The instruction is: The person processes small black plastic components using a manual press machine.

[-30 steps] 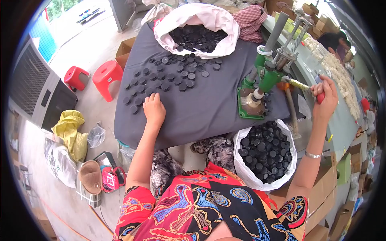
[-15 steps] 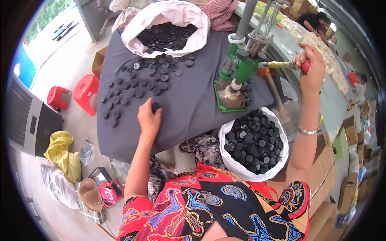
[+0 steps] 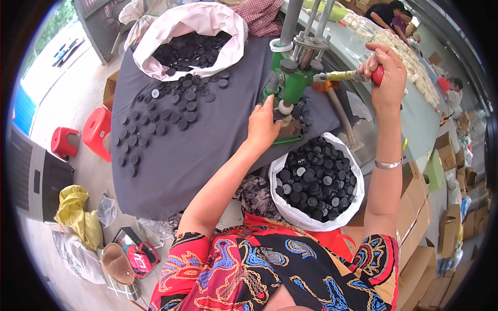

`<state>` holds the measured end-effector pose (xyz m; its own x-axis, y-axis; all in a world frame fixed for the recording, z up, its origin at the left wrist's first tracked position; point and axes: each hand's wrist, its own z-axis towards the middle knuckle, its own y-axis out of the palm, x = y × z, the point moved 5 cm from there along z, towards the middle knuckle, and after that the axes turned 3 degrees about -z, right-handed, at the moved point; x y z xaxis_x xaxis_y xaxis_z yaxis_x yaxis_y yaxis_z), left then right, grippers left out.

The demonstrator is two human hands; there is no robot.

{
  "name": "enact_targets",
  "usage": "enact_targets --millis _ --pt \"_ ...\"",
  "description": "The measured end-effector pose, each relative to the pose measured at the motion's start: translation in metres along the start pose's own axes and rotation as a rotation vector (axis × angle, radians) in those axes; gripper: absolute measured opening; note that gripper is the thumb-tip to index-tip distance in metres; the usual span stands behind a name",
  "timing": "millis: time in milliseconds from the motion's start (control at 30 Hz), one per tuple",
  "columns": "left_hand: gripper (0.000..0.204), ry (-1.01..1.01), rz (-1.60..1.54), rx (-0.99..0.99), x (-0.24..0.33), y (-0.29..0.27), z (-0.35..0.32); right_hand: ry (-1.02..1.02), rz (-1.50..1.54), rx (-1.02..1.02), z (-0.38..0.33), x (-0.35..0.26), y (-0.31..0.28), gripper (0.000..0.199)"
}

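Observation:
My right hand [image 3: 386, 72] is wrapped round the red knob [image 3: 378, 75] at the end of a lever. That lever belongs to a green hand press [image 3: 293, 85] standing at the table's right side. My left hand [image 3: 263, 124] is at the press's base, thumb and fingers around the spot under the ram [image 3: 285, 107]. Whatever lies between those fingers is hidden. Loose round black caps [image 3: 164, 115] are spread over the grey-covered table [image 3: 207, 150], left of the press.
A white sack [image 3: 228, 52] of black caps stands at the table's far side. Another white sack [image 3: 353, 210] full of caps is close to my body. A hammer [image 3: 340, 111] lies right of the press. Red stools [image 3: 97, 133] are at left; people [image 3: 385, 16] work far right.
My left hand has moved right, from beside the loose caps, with a black cap at its fingers, to the press. My right hand stays on the lever knob. The whole view has shifted slightly.

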<state>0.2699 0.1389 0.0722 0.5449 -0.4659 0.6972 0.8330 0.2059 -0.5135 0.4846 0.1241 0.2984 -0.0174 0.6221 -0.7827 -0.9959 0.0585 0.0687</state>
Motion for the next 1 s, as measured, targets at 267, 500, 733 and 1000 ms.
enact_targets --millis 267,500,733,1000 --pt "0.081 -0.068 -0.050 0.073 -0.004 0.023 0.008 -0.013 -0.011 0.013 -0.002 -0.003 0.000 0.021" --pt "0.081 -0.109 -0.094 0.091 -0.004 0.026 0.010 -0.010 0.020 0.042 -0.013 0.000 -0.003 0.021" --pt "0.077 -0.071 -0.184 0.107 -0.011 0.021 0.005 -0.184 0.027 0.038 -0.075 0.011 -0.004 0.019" --pt "0.054 0.085 -0.050 0.180 -0.021 -0.040 -0.032 -0.338 -0.120 0.124 -0.163 0.068 -0.021 0.015"
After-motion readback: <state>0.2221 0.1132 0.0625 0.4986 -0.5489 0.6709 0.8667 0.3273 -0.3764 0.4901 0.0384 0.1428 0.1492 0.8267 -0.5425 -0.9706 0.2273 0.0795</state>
